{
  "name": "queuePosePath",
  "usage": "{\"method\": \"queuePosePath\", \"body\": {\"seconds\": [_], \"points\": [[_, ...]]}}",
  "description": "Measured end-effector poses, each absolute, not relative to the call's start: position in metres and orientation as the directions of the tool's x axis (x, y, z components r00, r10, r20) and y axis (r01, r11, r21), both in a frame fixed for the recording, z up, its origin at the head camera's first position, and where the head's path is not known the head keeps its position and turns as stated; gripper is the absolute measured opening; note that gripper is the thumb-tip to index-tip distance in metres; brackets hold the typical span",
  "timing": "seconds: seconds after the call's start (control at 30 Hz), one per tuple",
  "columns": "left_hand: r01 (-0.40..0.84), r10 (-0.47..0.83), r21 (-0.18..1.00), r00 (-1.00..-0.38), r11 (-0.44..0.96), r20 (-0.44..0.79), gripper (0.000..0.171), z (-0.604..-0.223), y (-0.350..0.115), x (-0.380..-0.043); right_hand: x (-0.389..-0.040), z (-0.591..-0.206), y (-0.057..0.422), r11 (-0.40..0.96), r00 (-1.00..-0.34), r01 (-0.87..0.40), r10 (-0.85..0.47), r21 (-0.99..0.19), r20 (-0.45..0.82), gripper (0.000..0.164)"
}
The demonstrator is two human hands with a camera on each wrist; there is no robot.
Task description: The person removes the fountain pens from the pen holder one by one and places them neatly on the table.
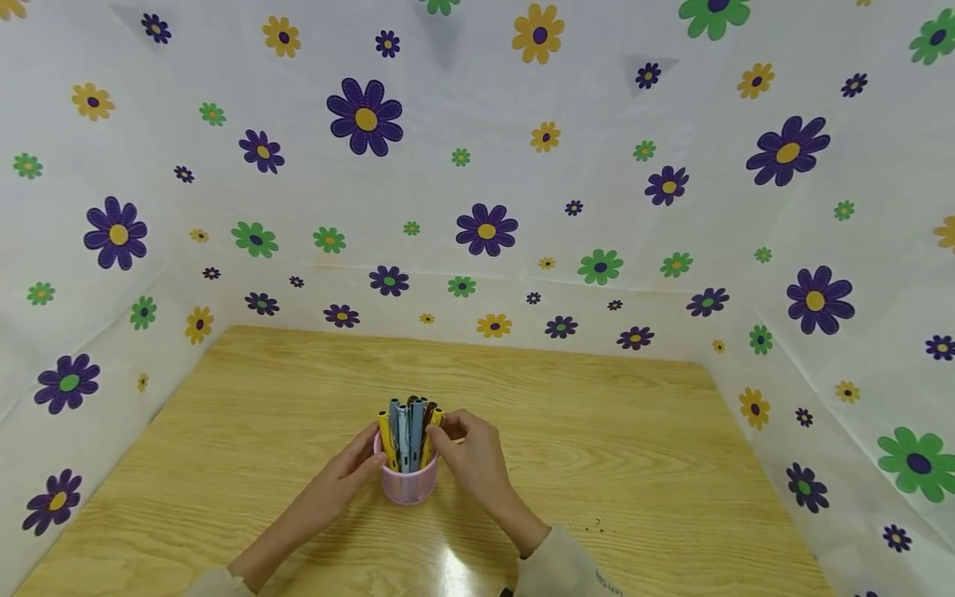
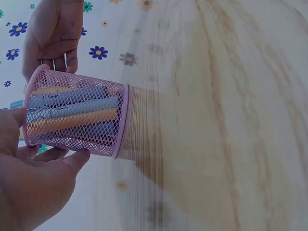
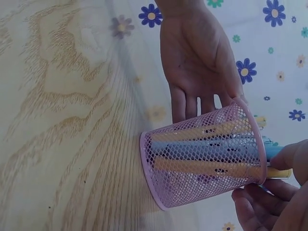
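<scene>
A pink mesh pen holder (image 1: pixel 409 489) stands upright on the wooden table, packed with several capped pens (image 1: pixel 404 435) in yellow, pale blue, grey-blue and dark brown. From the left, my left hand (image 1: pixel 346 474) holds it near the rim, thumb at the front and fingers round the far side. My right hand (image 1: pixel 477 460) grips the opposite side of the rim. Its thumb (image 3: pixel 291 159) lies over the rim against the pens, close to a yellow pen (image 1: pixel 436 419), while the other fingers sit outside the mesh. Both hands' far fingertips are partly hidden behind the holder in the head view.
White sheeting (image 1: pixel 485 166) with purple, green and yellow flowers encloses the wooden table (image 1: pixel 634 439) at the back and both sides. A few small dark specks (image 1: pixel 599 525) lie on the wood to the right of my right forearm.
</scene>
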State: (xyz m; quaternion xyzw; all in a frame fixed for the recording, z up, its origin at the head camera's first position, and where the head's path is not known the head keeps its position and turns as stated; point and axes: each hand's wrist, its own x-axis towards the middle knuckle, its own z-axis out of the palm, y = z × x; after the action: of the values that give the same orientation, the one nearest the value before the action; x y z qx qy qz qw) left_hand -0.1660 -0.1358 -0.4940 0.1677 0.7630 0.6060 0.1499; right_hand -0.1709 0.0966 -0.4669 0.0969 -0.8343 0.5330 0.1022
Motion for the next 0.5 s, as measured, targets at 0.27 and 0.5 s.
{"method": "queuePosePath", "body": {"seconds": [0.27,0.5], "points": [[0.078,0.442,0.978,-0.897,0.193,-0.016,0.067,-0.494,-0.136,-0.168,-0.169,-0.459,0.091,0.427,-0.963,-0.221,0.046,-0.877,0.265,0.013],[0.085,0.445,0.978,-0.896,0.189,-0.008,0.066,-0.493,-0.136,-0.166,-0.169,-0.453,0.09,0.418,-0.957,-0.217,0.087,-0.882,0.276,0.011]]}}
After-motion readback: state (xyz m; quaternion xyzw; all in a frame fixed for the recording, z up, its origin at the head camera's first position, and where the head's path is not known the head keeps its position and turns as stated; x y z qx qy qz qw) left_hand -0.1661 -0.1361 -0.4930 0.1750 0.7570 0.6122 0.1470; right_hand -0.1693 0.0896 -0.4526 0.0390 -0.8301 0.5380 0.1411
